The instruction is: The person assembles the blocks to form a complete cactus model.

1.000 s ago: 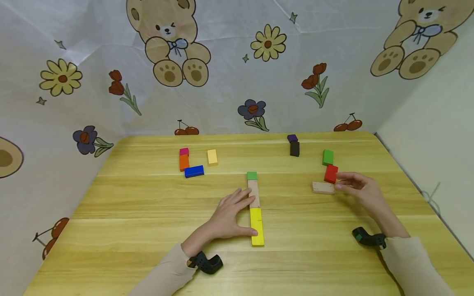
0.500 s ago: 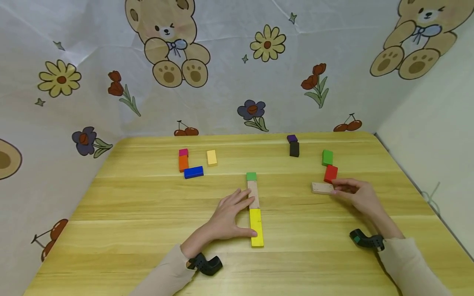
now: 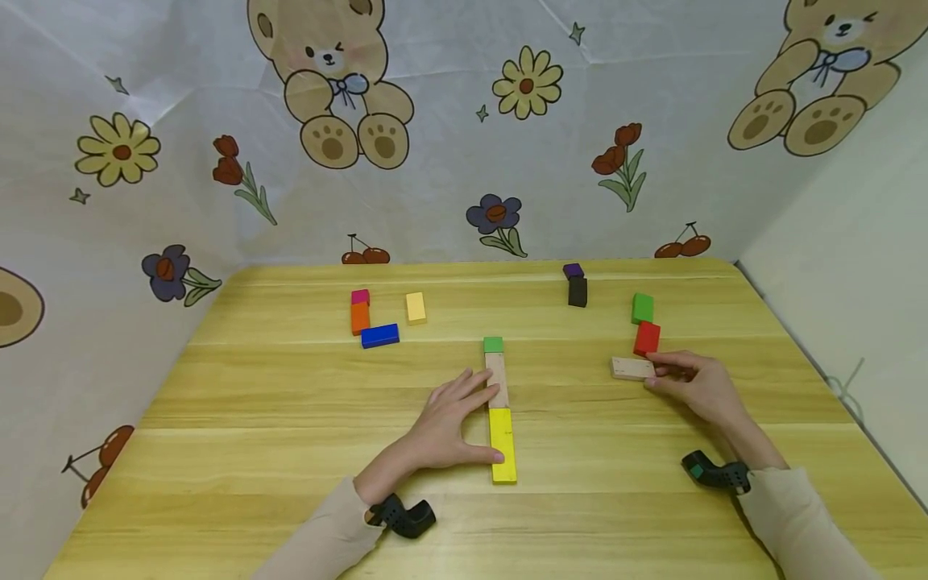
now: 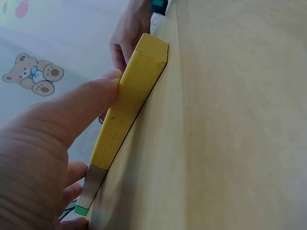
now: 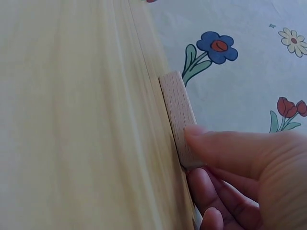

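A column of blocks lies flat in the middle of the table: a green block [image 3: 493, 345] at the far end, a plain wooden block [image 3: 496, 370] in between, a yellow block [image 3: 503, 451] nearest me. My left hand [image 3: 451, 427] rests along its left side, fingers spread over the plain block and thumb touching the yellow one [image 4: 129, 105]. To the right, my right hand [image 3: 699, 388] pinches the right end of another plain wooden block [image 3: 631, 369]. Its thumb lies on the near face [image 5: 177, 110], its curled index finger at the end. A red block [image 3: 647, 338] sits just behind the fingers.
Another green block [image 3: 642, 308] touches the red one. At the back are a purple block [image 3: 573, 271] and a black block [image 3: 577, 292]. Back left lie magenta [image 3: 360, 296], orange [image 3: 360, 319], blue [image 3: 380, 336] and pale yellow [image 3: 416, 308] blocks. A printed cloth [image 3: 435, 177] stands behind.
My right hand has shifted slightly left and nearer me, from beside the red block onto the plain block's right end. The left hand has stayed in place.
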